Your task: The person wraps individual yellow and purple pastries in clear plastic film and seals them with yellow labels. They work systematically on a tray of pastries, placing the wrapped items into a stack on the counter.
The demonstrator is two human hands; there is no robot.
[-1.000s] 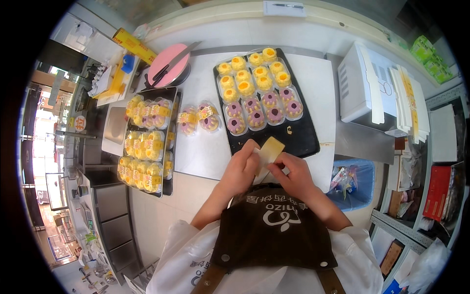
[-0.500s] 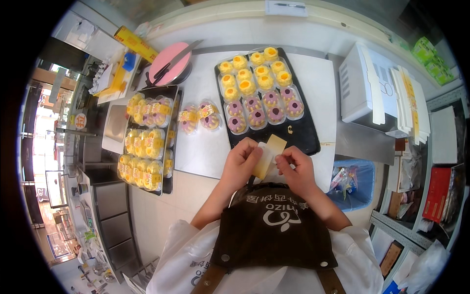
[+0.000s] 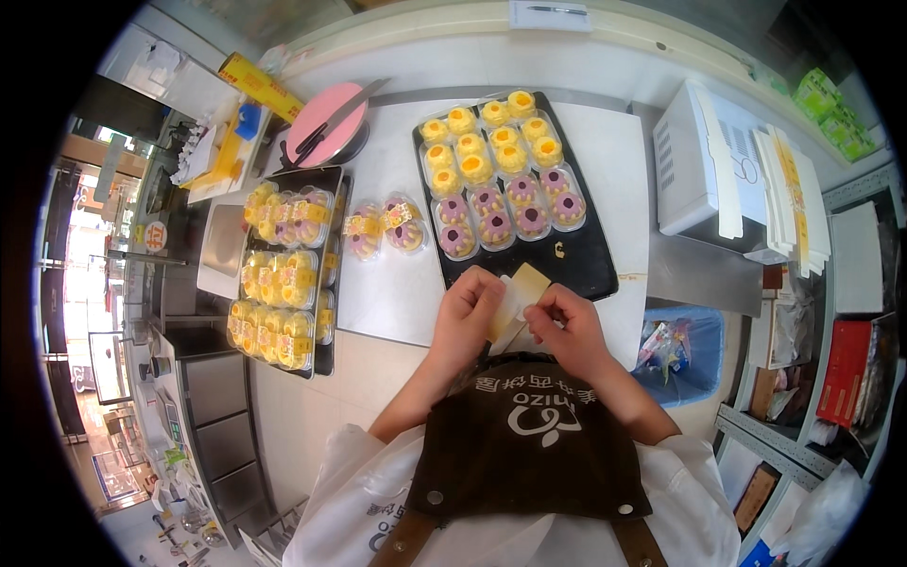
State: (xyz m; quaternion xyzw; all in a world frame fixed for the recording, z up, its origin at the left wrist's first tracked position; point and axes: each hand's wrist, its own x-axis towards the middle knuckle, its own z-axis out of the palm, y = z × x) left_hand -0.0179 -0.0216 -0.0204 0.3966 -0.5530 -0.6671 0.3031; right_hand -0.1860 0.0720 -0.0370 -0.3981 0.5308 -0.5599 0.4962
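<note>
A small pale yellow and white paper sheet (image 3: 528, 283), which looks like label paper, is held in front of my apron. My left hand (image 3: 467, 314) is closed on its left side, thumb on top. My right hand (image 3: 570, 333) pinches at the sheet's right edge; whether its fingertips hold a separate piece cannot be made out. Just beyond my hands lies a black tray (image 3: 576, 267) with clear boxes of yellow cakes (image 3: 472, 169) at the back and purple-topped cakes (image 3: 497, 225) in front. Left of it, two labelled cake boxes (image 3: 402, 223) sit on the white table.
At the left, another dark tray (image 3: 326, 352) carries stacked, labelled cake boxes (image 3: 274, 331). Behind it, a knife (image 3: 342, 115) lies on a pink round board (image 3: 321, 113). A white appliance (image 3: 688, 170) stands at the right, above a blue-lined bin (image 3: 697, 373).
My right hand has shifted slightly left and inward over the sheet, so its fingertips are closer to the left hand. The sheet's lower part looks whiter now. The trays and boxes stay put.
</note>
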